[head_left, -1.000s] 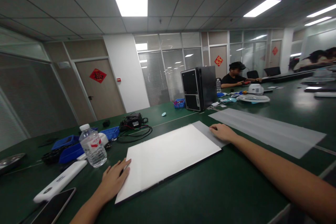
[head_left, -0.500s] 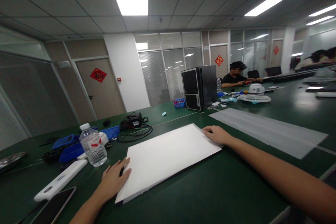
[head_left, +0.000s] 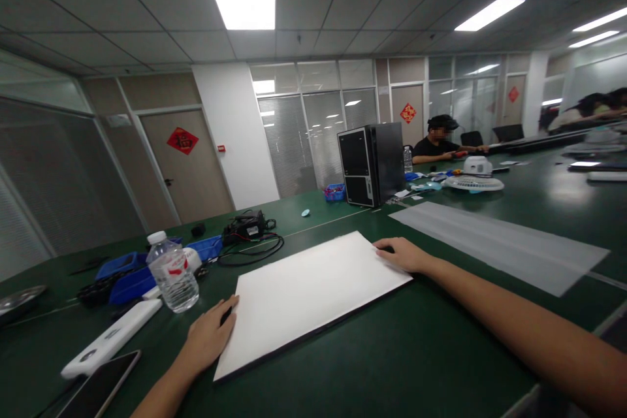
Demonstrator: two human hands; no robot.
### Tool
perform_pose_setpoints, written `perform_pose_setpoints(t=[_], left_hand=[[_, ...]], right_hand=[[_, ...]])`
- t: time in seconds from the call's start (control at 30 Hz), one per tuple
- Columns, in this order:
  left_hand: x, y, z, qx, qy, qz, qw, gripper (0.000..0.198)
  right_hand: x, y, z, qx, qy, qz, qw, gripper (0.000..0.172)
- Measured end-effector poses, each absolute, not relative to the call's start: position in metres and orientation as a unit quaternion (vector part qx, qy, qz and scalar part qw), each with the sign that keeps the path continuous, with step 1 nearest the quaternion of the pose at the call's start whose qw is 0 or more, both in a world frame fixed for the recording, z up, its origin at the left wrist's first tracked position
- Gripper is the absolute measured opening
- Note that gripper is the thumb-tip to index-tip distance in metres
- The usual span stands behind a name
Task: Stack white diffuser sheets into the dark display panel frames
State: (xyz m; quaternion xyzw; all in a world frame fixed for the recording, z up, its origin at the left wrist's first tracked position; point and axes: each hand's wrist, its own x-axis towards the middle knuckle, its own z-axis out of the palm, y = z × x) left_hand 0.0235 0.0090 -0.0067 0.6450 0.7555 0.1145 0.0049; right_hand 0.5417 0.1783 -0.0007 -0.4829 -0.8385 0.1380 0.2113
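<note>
A flat white rectangular panel (head_left: 313, 297) lies on the green table in front of me, its near edge showing a thin dark side. My left hand (head_left: 211, 333) holds its left edge, thumb and fingertips pressed there with a dark gap between them. At the far right corner, my right hand (head_left: 399, 255) grips the right edge with bent fingers. Parts of the fingers at the edges are hidden. Close to my left hand stands a clear water bottle (head_left: 172, 277) with a white cap.
To the left lie a phone (head_left: 100, 386), a long white device (head_left: 112, 338) and blue bins (head_left: 132, 284). Black cables (head_left: 252, 238) are behind the panel. A black computer tower (head_left: 369, 163), a translucent sheet (head_left: 504, 245) and a white domed device (head_left: 475, 176) are farther off. Another person (head_left: 438, 140) sits across the table.
The white top layer's near edge, raised and offset half a second ago, now lies flat and lines up with the dark edge below. Both hands have shifted slightly left.
</note>
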Motion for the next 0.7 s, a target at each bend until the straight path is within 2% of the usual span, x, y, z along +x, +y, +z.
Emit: perform_pose_setpoints(t=[0.33, 0.57, 0.7], left_hand=[[0.02, 0.012, -0.011, 0.65, 0.75, 0.122, -0.005, 0.056], [0.021, 0.009, -0.009, 0.653, 0.749, 0.114, -0.002, 0.057], [0.023, 0.007, -0.007, 0.65, 0.751, 0.117, 0.0, 0.057]], right_hand=[[0.547, 0.181, -0.001, -0.5, -0.842, 0.078, 0.187, 0.051], [0.598, 0.206, -0.004, -0.683, -0.714, -0.017, 0.155, 0.062], [0.624, 0.215, -0.013, -0.773, -0.622, -0.02, 0.124, 0.067]])
